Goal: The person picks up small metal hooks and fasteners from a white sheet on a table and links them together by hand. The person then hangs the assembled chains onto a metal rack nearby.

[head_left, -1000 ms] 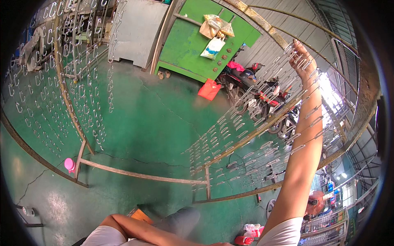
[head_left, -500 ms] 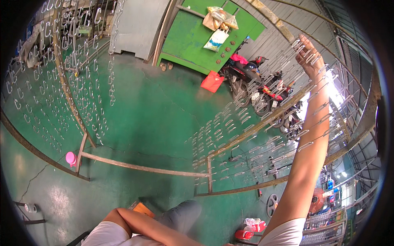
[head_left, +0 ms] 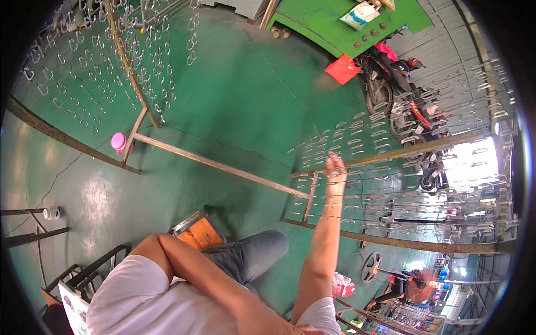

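My right hand (head_left: 335, 166) reaches forward beside the near end of the right-hand rail (head_left: 385, 157). Its fingers look bunched together among the hanging metal hooks (head_left: 379, 134), but what they hold, if anything, is too small to make out. These hooks are C-shaped pieces of silver wire linked into chains. Bent across my body, my left forearm (head_left: 215, 282) runs down to the lower edge, where the hand is out of sight. More chains of metal hooks (head_left: 104, 86) hang from the rail at the left.
A low crossbar (head_left: 223, 166) joins the two racks. Behind me stands a wooden box (head_left: 202, 234); a pink container (head_left: 118, 142) sits by the left rack's foot. Farther off are motorbikes (head_left: 385, 95), a red bag (head_left: 343, 70) and a green cabinet (head_left: 312, 25). A fan (head_left: 420, 286) stands lower right.
My right hand has come down from the high far part of the right rack to its near end. The view has shifted downward and left. My left arm stays folded across my body.
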Action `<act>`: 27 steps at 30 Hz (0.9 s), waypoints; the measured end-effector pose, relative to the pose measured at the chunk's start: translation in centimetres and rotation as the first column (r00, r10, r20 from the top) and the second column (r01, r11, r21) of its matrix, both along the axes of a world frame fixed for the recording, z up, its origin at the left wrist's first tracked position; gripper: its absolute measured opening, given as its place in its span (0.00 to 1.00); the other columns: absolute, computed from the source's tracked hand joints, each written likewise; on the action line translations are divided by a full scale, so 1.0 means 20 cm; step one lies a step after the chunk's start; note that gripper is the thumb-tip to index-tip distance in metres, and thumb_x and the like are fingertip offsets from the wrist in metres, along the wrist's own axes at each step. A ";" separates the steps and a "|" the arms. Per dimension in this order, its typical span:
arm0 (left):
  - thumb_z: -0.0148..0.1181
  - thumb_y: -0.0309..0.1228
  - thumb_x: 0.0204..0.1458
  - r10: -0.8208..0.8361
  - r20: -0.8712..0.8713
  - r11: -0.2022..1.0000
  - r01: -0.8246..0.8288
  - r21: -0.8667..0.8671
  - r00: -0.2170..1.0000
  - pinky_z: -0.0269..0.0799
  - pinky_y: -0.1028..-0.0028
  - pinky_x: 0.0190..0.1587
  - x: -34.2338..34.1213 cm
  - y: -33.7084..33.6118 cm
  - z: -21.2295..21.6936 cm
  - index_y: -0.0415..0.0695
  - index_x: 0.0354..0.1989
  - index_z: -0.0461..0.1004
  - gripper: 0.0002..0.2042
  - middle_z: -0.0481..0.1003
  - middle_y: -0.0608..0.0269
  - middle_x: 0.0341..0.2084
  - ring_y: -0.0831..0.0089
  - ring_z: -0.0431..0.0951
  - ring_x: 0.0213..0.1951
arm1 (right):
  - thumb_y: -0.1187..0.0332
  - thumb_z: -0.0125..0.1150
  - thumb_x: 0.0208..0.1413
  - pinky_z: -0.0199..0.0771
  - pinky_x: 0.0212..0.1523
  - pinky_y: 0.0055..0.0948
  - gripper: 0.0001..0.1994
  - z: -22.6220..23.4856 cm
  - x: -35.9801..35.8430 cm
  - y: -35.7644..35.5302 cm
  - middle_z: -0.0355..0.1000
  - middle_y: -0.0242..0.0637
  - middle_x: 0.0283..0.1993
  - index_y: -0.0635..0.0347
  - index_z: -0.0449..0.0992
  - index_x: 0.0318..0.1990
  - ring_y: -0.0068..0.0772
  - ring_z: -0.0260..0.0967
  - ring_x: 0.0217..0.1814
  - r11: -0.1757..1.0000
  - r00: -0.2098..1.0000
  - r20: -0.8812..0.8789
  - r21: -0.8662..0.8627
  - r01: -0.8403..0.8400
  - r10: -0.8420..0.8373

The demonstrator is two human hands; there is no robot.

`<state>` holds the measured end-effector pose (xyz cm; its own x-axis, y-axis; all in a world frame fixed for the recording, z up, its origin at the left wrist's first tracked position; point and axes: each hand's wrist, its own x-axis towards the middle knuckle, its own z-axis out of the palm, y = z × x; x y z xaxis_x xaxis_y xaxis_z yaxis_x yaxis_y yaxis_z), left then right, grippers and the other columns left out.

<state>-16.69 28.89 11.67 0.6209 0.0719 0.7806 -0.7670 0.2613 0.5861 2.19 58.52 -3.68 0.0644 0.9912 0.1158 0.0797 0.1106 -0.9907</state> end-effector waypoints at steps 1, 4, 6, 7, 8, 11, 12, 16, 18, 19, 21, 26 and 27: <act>0.52 0.45 0.55 0.015 0.001 1.000 -0.015 -0.001 1.000 0.53 0.53 0.56 0.00 0.01 -0.01 0.45 0.41 0.77 0.17 0.68 0.48 0.50 0.53 0.64 0.54 | 0.64 0.57 0.55 0.61 0.29 0.12 0.18 -0.09 0.00 0.00 0.70 0.23 0.42 0.56 0.71 0.53 0.13 0.66 0.38 0.989 0.995 -0.072 -0.128 -0.075 0.066; 0.52 0.46 0.55 0.050 -0.021 0.999 -0.050 -0.010 0.999 0.52 0.52 0.56 0.00 0.02 -0.04 0.45 0.41 0.77 0.18 0.68 0.47 0.51 0.52 0.64 0.54 | 0.77 0.63 0.50 0.67 0.47 0.18 0.18 -0.29 -0.10 0.06 0.69 0.27 0.48 0.61 0.71 0.50 0.18 0.62 0.43 0.991 0.993 -0.022 -0.068 -0.118 0.117; 0.49 0.46 0.57 -0.024 -0.005 0.998 0.023 -0.052 1.000 0.43 0.48 0.58 0.01 0.03 -0.05 0.45 0.43 0.76 0.18 0.61 0.47 0.57 0.48 0.55 0.59 | 0.78 0.64 0.48 0.67 0.48 0.20 0.18 -0.34 -0.17 0.11 0.70 0.28 0.47 0.60 0.72 0.48 0.19 0.62 0.44 0.993 0.994 0.026 -0.055 -0.103 0.105; 0.47 0.46 0.58 -0.059 0.006 0.996 0.059 -0.068 0.998 0.38 0.45 0.59 0.01 0.03 -0.06 0.45 0.44 0.76 0.19 0.57 0.46 0.60 0.46 0.51 0.61 | 0.78 0.65 0.48 0.67 0.49 0.21 0.18 -0.35 -0.19 0.12 0.70 0.29 0.47 0.59 0.72 0.48 0.20 0.62 0.45 0.996 0.993 0.080 -0.049 -0.080 0.084; 0.47 0.46 0.58 -0.038 0.002 0.997 0.038 -0.069 0.999 0.39 0.46 0.59 0.01 0.04 -0.06 0.45 0.45 0.76 0.19 0.59 0.46 0.59 0.47 0.53 0.60 | 0.77 0.65 0.47 0.67 0.50 0.23 0.17 -0.36 -0.21 0.13 0.70 0.29 0.47 0.59 0.73 0.47 0.21 0.63 0.45 0.993 0.989 0.097 0.023 -0.114 0.111; 0.46 0.45 0.59 0.031 -0.013 0.997 -0.032 -0.071 0.999 0.43 0.49 0.59 0.00 0.08 -0.05 0.42 0.45 0.75 0.19 0.63 0.46 0.56 0.51 0.57 0.59 | 0.77 0.66 0.47 0.65 0.53 0.28 0.12 -0.36 -0.24 0.16 0.70 0.32 0.47 0.59 0.74 0.41 0.24 0.64 0.48 0.953 0.952 0.275 0.225 -0.201 0.135; 0.46 0.45 0.59 0.052 -0.016 0.996 -0.053 -0.071 0.998 0.44 0.50 0.59 -0.02 0.09 -0.04 0.41 0.45 0.75 0.20 0.64 0.45 0.55 0.52 0.59 0.58 | 0.78 0.65 0.47 0.65 0.53 0.27 0.11 -0.36 -0.24 0.17 0.70 0.32 0.46 0.59 0.74 0.39 0.25 0.65 0.48 0.962 0.954 0.267 0.192 -0.195 0.140; 0.45 0.43 0.60 -0.100 -0.083 0.994 0.095 -0.062 0.991 0.51 0.58 0.58 -0.11 0.17 0.00 0.35 0.45 0.73 0.21 0.72 0.46 0.45 0.62 0.69 0.51 | 0.80 0.64 0.47 0.66 0.52 0.27 0.08 -0.36 -0.26 0.18 0.69 0.35 0.45 0.60 0.72 0.33 0.28 0.66 0.48 0.977 0.985 0.008 0.127 -0.172 0.172; 0.46 0.41 0.60 -0.060 -0.074 0.987 0.048 -0.152 0.995 0.54 0.62 0.57 -0.14 0.16 0.03 0.32 0.45 0.72 0.21 0.75 0.47 0.40 0.65 0.72 0.45 | 0.80 0.64 0.47 0.67 0.52 0.28 0.08 -0.35 -0.27 0.18 0.69 0.35 0.44 0.60 0.71 0.32 0.29 0.67 0.48 0.979 0.978 -0.105 0.117 -0.167 0.179; 0.46 0.41 0.60 -0.040 -0.072 0.980 0.025 -0.197 0.997 0.55 0.64 0.56 -0.15 0.16 0.04 0.30 0.44 0.72 0.21 0.76 0.48 0.37 0.67 0.74 0.42 | 0.80 0.64 0.47 0.67 0.51 0.28 0.08 -0.34 -0.28 0.18 0.69 0.35 0.44 0.60 0.71 0.31 0.29 0.67 0.48 0.977 0.984 -0.053 0.139 -0.163 0.172; 0.46 0.42 0.60 -0.095 -0.067 0.978 0.080 -0.193 0.993 0.53 0.61 0.57 -0.14 0.16 0.03 0.33 0.45 0.72 0.21 0.74 0.46 0.42 0.63 0.71 0.47 | 0.79 0.64 0.47 0.67 0.51 0.29 0.07 -0.32 -0.29 0.17 0.70 0.35 0.43 0.60 0.71 0.31 0.29 0.67 0.47 0.976 0.990 0.042 0.167 -0.141 0.136; 0.45 0.46 0.59 0.017 0.022 0.992 -0.014 -0.122 1.000 0.45 0.51 0.59 -0.05 0.14 -0.02 0.40 0.48 0.73 0.22 0.63 0.44 0.56 0.51 0.57 0.60 | 0.75 0.65 0.48 0.66 0.49 0.31 0.05 -0.30 -0.32 0.20 0.71 0.34 0.41 0.59 0.76 0.34 0.31 0.67 0.46 0.972 0.944 0.330 0.216 -0.091 0.015; 0.45 0.47 0.59 -0.014 0.022 0.991 0.017 -0.129 1.000 0.43 0.50 0.59 -0.04 0.14 -0.04 0.41 0.48 0.73 0.22 0.60 0.44 0.58 0.49 0.54 0.61 | 0.74 0.64 0.48 0.66 0.49 0.32 0.05 -0.30 -0.33 0.20 0.71 0.34 0.41 0.59 0.77 0.34 0.32 0.67 0.46 0.972 0.959 0.281 0.217 -0.088 0.024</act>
